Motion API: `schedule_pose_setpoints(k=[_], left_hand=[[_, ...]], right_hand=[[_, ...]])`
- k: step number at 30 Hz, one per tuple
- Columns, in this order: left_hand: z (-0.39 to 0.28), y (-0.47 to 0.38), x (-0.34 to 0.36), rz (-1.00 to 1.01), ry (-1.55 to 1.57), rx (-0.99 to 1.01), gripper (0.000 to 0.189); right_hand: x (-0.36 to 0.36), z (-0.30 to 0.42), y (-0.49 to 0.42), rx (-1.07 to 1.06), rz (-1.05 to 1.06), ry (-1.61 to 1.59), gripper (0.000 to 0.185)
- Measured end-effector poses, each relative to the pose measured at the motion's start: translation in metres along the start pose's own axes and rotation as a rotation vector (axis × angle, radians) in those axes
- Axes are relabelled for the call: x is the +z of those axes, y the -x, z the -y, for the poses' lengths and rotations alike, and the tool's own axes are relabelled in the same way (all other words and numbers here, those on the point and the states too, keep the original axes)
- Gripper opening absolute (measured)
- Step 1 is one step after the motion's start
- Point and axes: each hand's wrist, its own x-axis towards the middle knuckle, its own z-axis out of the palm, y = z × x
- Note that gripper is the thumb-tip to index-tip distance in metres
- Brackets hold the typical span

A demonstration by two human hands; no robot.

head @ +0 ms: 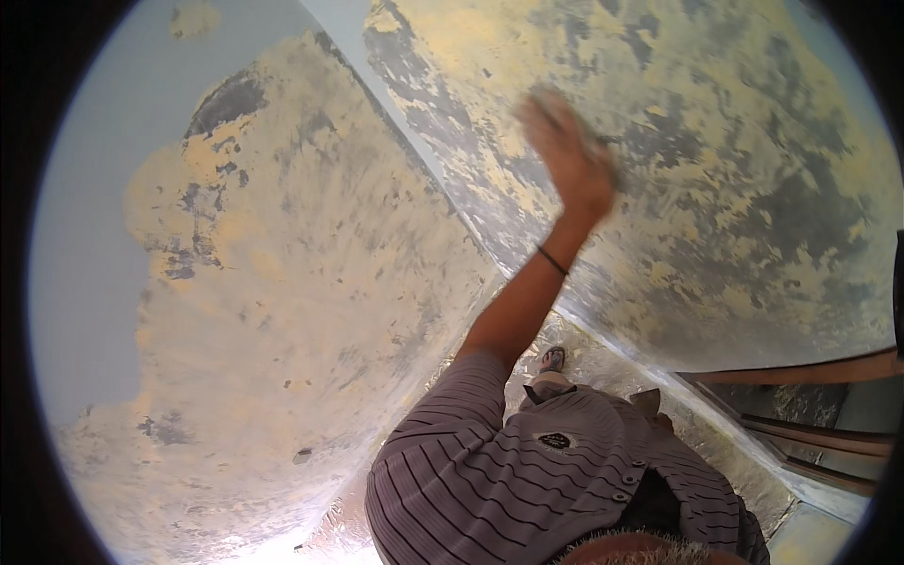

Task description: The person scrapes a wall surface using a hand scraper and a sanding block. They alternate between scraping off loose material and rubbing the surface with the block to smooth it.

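My left hand (568,152) is blurred and lies flat against the right-hand wall (706,212), fingers pointing up. A thin greyish piece, perhaps a sanding sheet, peeks out along its fingertips and palm edge; the blur hides its exact shape. Patches of cream filler and bare grey cover this wall. A dark band (552,260) circles my left wrist. Beside the striped shirt (522,480), a small flat brownish-grey piece (645,402) sticks up, with a bit of what may be my right hand (664,421) next to it; the rest is hidden behind my body.
A second patchy wall (318,247) meets the first at a corner on my left. Light flakes litter the floor (565,335) around my sandalled foot (554,359). At the right, wooden frame bars (819,431) edge an opening in the wall. Bright light falls at lower left.
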Motion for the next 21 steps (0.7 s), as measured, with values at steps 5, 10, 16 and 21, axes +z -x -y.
schedule_pose_setpoints(k=[5,10,16,21], left_hand=[[0.028,0.011,-0.004,0.048,0.041,0.343,0.080],[0.102,-0.090,-0.030,-0.073,0.182,0.046,0.090],[0.208,-0.120,-0.046,-0.125,0.322,-0.112,0.091],[0.295,-0.080,-0.033,-0.175,0.437,-0.544,0.093]], right_hand=[[0.001,0.045,-0.020,-0.058,0.047,0.048,0.054],[-0.001,0.096,-0.045,-0.118,0.064,0.059,0.055],[0.012,0.137,-0.057,-0.185,0.042,0.041,0.057],[0.043,0.128,-0.082,-0.197,0.132,0.187,0.055]])
